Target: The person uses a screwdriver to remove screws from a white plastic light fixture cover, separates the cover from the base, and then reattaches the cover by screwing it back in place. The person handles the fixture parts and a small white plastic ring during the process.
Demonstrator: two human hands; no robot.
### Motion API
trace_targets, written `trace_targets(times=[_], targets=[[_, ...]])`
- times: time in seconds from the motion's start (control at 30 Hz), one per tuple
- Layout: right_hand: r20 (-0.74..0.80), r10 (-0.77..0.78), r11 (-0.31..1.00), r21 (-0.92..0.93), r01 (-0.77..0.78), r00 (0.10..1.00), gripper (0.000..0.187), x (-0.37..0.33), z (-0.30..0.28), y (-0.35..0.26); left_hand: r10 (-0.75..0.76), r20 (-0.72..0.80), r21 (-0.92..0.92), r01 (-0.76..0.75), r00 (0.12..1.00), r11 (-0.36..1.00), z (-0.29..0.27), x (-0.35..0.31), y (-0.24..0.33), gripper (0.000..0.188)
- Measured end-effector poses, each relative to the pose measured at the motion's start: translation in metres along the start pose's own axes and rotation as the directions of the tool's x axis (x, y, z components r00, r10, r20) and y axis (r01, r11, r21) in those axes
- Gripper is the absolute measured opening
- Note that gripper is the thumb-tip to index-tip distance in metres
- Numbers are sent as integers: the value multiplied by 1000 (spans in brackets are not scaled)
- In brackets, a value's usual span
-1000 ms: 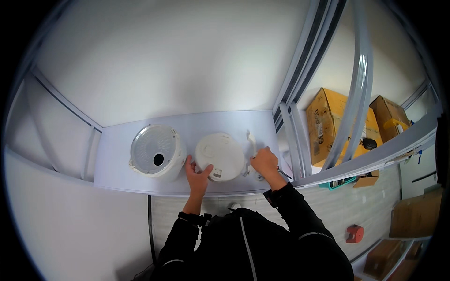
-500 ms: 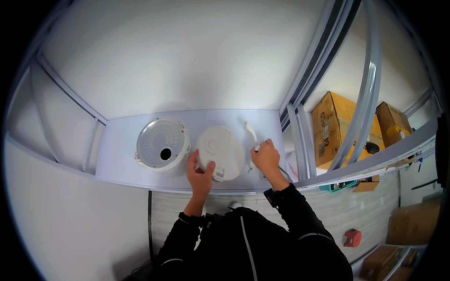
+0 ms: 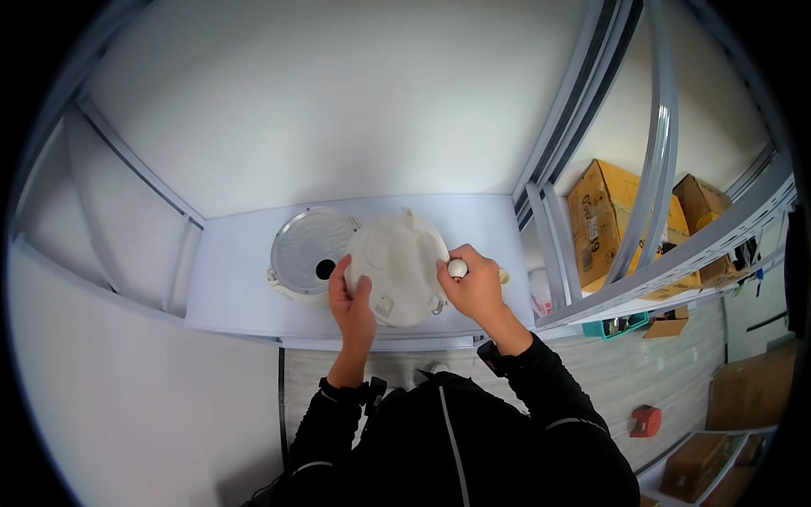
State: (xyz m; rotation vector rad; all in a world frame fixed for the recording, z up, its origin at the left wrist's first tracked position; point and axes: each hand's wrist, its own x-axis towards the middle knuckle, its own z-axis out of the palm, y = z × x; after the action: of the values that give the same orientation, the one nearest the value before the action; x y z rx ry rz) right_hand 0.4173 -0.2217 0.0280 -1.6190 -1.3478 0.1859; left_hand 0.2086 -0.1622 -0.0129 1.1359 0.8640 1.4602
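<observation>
A white round lid-like piece, slightly blurred, is held above the bench between my hands. My left hand grips its left edge, thumb on top and fingers along the side. My right hand is closed by the right edge, its thumb and fingertips close to or touching the rim. Out of that fist sticks the white rounded end of a small object, the rest hidden by the fingers. Left of the lid and partly behind it sits a white round housing with a silver plate and a dark hole.
Both pieces are over a narrow white bench against a pale wall. A metal frame post rises at its right end. Beyond stand cardboard boxes and a teal bin. A red stool is on the floor.
The lid has been lifted and tilted, now overlapping the housing in view. My right hand has come left to its edge. The curved white piece that lay near my right hand no longer shows there.
</observation>
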Motion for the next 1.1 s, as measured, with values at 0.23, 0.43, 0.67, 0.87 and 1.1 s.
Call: trace_targets(times=[0.23, 0.43, 0.67, 0.87, 1.1], targets=[[32, 254, 964, 78, -255, 967, 22, -3, 28, -41, 335, 49, 220, -337, 941, 915, -29, -21, 11, 41], [-4, 311, 941, 137, -308, 950, 22, -13, 55, -74, 579, 164, 236, -601, 799, 763, -65, -30, -5, 49], [6, 381, 911, 168, -376, 925, 23, -19, 72, -105, 628, 199, 266, -658, 753, 705, -85, -39, 8, 49], [-33, 365, 922, 149, -356, 931, 24, -31, 82, -121, 696, 277, 297, -748, 663, 594, -102, -36, 23, 52], [60, 365, 904, 217, -369, 929, 25, -49, 74, -145, 694, 274, 261, -746, 665, 612, -113, -36, 29, 54]])
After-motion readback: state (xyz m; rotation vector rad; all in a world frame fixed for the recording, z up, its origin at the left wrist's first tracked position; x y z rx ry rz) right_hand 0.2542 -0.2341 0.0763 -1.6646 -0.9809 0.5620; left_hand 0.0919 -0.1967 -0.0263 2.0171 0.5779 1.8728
